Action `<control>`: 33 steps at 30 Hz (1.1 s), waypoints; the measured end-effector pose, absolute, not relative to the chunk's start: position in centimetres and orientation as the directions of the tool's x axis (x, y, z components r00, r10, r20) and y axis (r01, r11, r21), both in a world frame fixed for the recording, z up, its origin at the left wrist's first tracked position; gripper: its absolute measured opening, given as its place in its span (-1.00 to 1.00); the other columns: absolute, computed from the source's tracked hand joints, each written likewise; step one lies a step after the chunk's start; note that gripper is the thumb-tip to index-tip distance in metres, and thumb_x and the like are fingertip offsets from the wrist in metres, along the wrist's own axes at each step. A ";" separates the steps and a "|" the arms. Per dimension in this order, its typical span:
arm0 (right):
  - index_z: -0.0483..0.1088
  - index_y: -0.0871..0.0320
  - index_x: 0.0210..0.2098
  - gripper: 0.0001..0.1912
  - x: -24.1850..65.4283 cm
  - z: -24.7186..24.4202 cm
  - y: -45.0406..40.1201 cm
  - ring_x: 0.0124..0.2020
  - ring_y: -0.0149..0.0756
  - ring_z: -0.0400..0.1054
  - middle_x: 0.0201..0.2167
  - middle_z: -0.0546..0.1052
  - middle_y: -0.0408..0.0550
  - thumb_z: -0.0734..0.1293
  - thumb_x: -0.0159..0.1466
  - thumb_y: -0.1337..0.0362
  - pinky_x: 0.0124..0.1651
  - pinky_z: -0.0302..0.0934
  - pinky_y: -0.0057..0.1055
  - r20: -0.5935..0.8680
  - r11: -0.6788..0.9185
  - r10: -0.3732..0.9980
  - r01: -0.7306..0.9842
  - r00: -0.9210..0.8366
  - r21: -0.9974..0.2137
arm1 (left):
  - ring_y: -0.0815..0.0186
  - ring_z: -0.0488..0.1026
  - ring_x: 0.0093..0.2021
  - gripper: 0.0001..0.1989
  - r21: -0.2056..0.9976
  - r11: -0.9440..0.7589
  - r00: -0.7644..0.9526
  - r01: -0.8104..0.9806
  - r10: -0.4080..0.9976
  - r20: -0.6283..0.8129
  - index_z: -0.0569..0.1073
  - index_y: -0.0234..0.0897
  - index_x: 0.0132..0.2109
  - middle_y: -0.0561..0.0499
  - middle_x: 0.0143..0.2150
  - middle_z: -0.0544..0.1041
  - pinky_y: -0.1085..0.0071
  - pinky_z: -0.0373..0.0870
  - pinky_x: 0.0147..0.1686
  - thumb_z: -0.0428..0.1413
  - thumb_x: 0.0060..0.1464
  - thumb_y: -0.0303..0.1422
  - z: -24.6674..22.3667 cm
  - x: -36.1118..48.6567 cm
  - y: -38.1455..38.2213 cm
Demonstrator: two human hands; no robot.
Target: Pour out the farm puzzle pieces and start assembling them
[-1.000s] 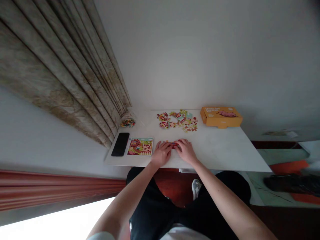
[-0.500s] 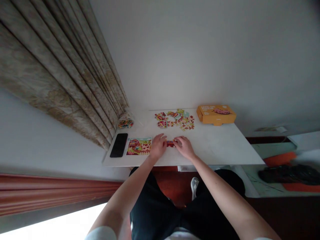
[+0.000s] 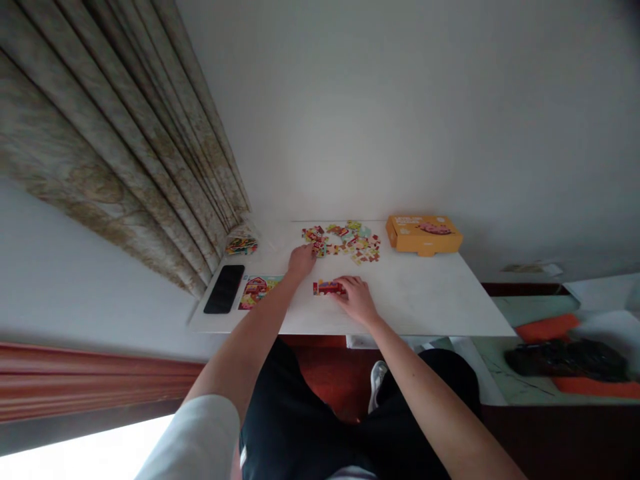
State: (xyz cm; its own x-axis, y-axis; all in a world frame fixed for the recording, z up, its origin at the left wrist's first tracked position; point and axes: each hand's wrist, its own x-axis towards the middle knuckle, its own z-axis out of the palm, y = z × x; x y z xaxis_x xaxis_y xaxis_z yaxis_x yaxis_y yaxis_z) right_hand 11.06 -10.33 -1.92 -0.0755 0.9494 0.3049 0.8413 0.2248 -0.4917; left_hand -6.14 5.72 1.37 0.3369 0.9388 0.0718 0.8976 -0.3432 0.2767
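Note:
A short strip of joined puzzle pieces (image 3: 327, 288), mostly dark red, lies flat near the front of the white table (image 3: 410, 293). Its right end is under the bent fingers of my right hand (image 3: 356, 299), which grip it against the tabletop. Farther back, my left hand (image 3: 302, 260) reaches to the near left side of the loose puzzle pieces (image 3: 367, 248). Its fingers are curled together on a red piece there; the fingertips are partly hidden. Beneath my left forearm is the farm picture card (image 3: 255, 290), its right part covered.
A black phone (image 3: 224, 289) lies left of the card. Behind it, a clear bag (image 3: 243, 243) of colourful pieces sits by the curtain (image 3: 200, 167). At the back right stands an orange puzzle box (image 3: 425, 235). The wall (image 3: 340, 133) borders the table's far edge.
My left hand has left the joined strip and moved back and left to the loose pieces, its forearm now covering part of the card. My right hand stays at the strip. The view has shifted slightly.

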 end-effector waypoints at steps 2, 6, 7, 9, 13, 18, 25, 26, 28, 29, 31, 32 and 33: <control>0.50 0.05 0.06 -0.68 11.1 -2.0 -10.3 0.07 -0.01 0.38 0.04 0.59 0.06 0.38 0.41 0.04 0.11 0.19 -0.10 0.307 0.218 0.950 0.833 -0.061 -0.509 | 0.06 0.52 0.18 -0.50 0.272 -0.313 0.304 0.910 0.950 0.077 0.43 -0.24 0.32 -0.22 0.19 0.58 0.18 0.36 0.25 0.08 0.26 -0.41 1.3 -6.1 5.4; 0.49 0.06 0.06 -0.65 11.2 -2.0 -10.2 0.08 -0.01 0.37 0.02 0.58 0.08 0.36 0.41 0.00 0.12 0.19 -0.10 0.306 0.208 0.951 0.825 -0.045 -0.526 | 0.01 0.44 0.27 -0.37 0.250 -0.296 0.276 0.922 0.955 0.111 0.36 -0.22 0.38 -0.21 0.33 0.46 0.18 0.34 0.26 0.19 0.18 -0.29 1.4 -5.4 4.8; 0.49 0.06 0.05 -0.65 11.3 -2.0 -10.2 0.07 -0.01 0.37 0.02 0.57 0.09 0.36 0.41 0.00 0.11 0.19 -0.11 0.306 0.206 0.951 0.823 -0.041 -0.530 | 0.01 0.42 0.28 -0.36 0.242 -0.299 0.279 0.923 0.953 0.116 0.35 -0.21 0.38 -0.21 0.35 0.44 0.17 0.33 0.26 0.20 0.18 -0.26 1.4 -5.1 4.7; 0.49 0.07 0.04 -0.66 11.3 -2.1 -10.2 0.06 -0.02 0.38 0.01 0.57 0.08 0.35 0.42 0.00 0.11 0.19 -0.12 0.307 0.204 0.951 0.816 -0.034 -0.541 | -0.01 0.41 0.29 -0.39 0.230 -0.290 0.271 0.929 0.956 0.113 0.36 -0.21 0.37 -0.21 0.34 0.45 0.14 0.31 0.27 0.18 0.21 -0.23 1.6 -4.5 4.6; 0.48 0.08 0.03 -0.68 11.5 -2.2 -10.0 0.05 -0.05 0.38 0.00 0.57 0.07 0.35 0.42 0.03 0.10 0.20 -0.15 0.300 0.205 0.953 0.803 -0.034 -0.560 | -0.03 0.42 0.26 -0.47 0.236 -0.235 0.217 0.943 0.971 0.100 0.39 -0.21 0.32 -0.23 0.28 0.50 0.06 0.31 0.24 0.14 0.26 -0.21 1.7 -3.5 4.6; 0.49 0.10 0.01 -0.70 11.6 -2.2 -9.9 0.04 -0.05 0.39 0.00 0.57 0.07 0.37 0.41 0.06 0.12 0.22 -0.14 0.290 0.185 0.957 0.800 -0.014 -0.571 | -0.05 0.46 0.21 -0.54 0.276 -0.215 0.184 0.937 0.973 0.136 0.43 -0.22 0.28 -0.25 0.21 0.56 0.00 0.32 0.19 0.09 0.27 -0.33 1.3 -2.9 4.7; 0.52 0.08 0.00 -0.69 11.7 -2.7 -9.6 0.03 -0.04 0.42 -0.02 0.58 0.09 0.36 0.40 0.03 0.15 0.28 -0.12 0.333 0.193 0.942 0.746 0.041 -0.637 | 0.00 0.48 0.21 -0.53 0.312 -0.303 0.233 0.901 0.942 0.243 0.46 -0.24 0.26 -0.21 0.19 0.58 0.05 0.26 0.27 0.14 0.21 -0.44 1.4 -3.6 3.9; 0.52 0.08 0.00 -0.68 11.7 -2.8 -9.4 0.03 -0.03 0.43 -0.02 0.58 0.10 0.35 0.40 0.02 0.15 0.29 -0.11 0.349 0.195 0.935 0.723 0.068 -0.663 | 0.02 0.48 0.21 -0.53 0.322 -0.330 0.247 0.887 0.930 0.273 0.46 -0.23 0.25 -0.19 0.20 0.58 0.06 0.25 0.29 0.15 0.20 -0.45 1.5 -3.9 3.6; 0.51 0.09 -0.02 -0.66 11.9 -3.2 -9.2 0.01 -0.04 0.45 -0.03 0.59 0.12 0.34 0.39 0.00 0.14 0.31 -0.11 0.362 0.183 0.921 0.658 0.146 -0.730 | 0.04 0.49 0.21 -0.54 0.353 -0.379 0.268 0.855 0.907 0.326 0.47 -0.21 0.23 -0.16 0.20 0.59 0.08 0.27 0.30 0.18 0.19 -0.45 1.5 -4.6 2.3; 0.51 0.10 -0.02 -0.64 12.0 -3.4 -9.1 -0.03 -0.05 0.46 -0.05 0.60 0.12 0.33 0.38 -0.01 0.11 0.33 -0.12 0.353 0.170 0.917 0.614 0.189 -0.771 | 0.05 0.50 0.20 -0.54 0.371 -0.403 0.276 0.837 0.895 0.350 0.47 -0.22 0.23 -0.16 0.19 0.59 0.09 0.28 0.30 0.19 0.18 -0.45 1.4 -4.9 1.5; 0.49 0.12 0.02 -0.59 12.2 -3.6 -8.9 -0.13 -0.09 0.49 -0.10 0.62 0.10 0.32 0.37 -0.05 0.03 0.37 -0.15 0.305 0.144 0.917 0.504 0.255 -0.852 | 0.07 0.52 0.18 -0.54 0.404 -0.456 0.300 0.793 0.869 0.393 0.46 -0.24 0.22 -0.17 0.16 0.60 0.11 0.33 0.28 0.21 0.17 -0.45 1.0 -5.4 -0.6; 0.48 0.13 0.05 -0.55 12.4 -3.7 -8.9 -0.17 -0.12 0.50 -0.13 0.63 0.08 0.32 0.36 -0.06 -0.02 0.38 -0.17 0.276 0.134 0.921 0.444 0.273 -0.886 | 0.07 0.53 0.17 -0.54 0.417 -0.486 0.317 0.768 0.854 0.412 0.46 -0.24 0.21 -0.17 0.14 0.60 0.11 0.36 0.26 0.22 0.17 -0.45 0.6 -5.4 -1.8; 0.46 0.14 0.09 -0.51 12.5 -3.8 -8.9 -0.21 -0.13 0.50 -0.16 0.64 0.07 0.33 0.36 -0.07 -0.05 0.39 -0.19 0.250 0.128 0.925 0.387 0.284 -0.913 | 0.07 0.53 0.16 -0.55 0.430 -0.513 0.332 0.742 0.840 0.429 0.46 -0.24 0.21 -0.17 0.13 0.61 0.10 0.39 0.24 0.22 0.17 -0.45 0.2 -5.4 -3.0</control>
State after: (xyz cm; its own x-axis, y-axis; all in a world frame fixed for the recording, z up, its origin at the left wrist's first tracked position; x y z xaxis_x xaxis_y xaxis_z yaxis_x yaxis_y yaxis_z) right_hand 12.49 -8.94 -3.76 0.2845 0.9254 0.2503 0.3874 0.1279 -0.9130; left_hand -5.40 -3.03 0.25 0.3322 0.8400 0.4290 0.7425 -0.5134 0.4303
